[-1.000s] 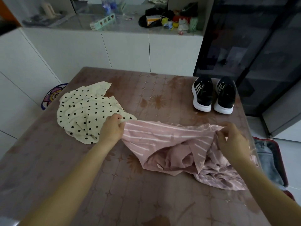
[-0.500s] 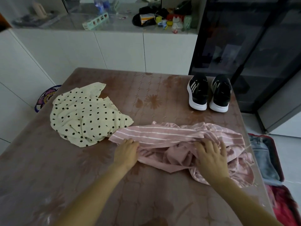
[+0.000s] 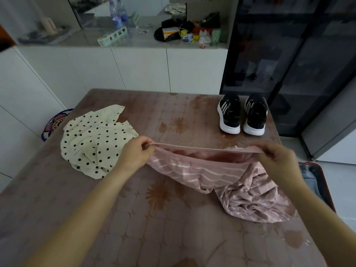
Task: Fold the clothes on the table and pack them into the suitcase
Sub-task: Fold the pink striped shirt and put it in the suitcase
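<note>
**Holding a pink striped garment taut over the table**

Pinching one edge of the pink striped garment (image 3: 221,174), you stretch it between both hands above the brown patterned table (image 3: 154,228). Your left hand (image 3: 134,153) and your right hand (image 3: 277,157) are both closed on that edge, fingers curled around it. The rest of the cloth droops and bunches on the table toward the right. A cream polka-dot garment (image 3: 94,143) lies crumpled at the left. Black sneakers (image 3: 242,114) stand at the far right. The open suitcase (image 3: 325,182) sits right of the table, lower down.
</note>
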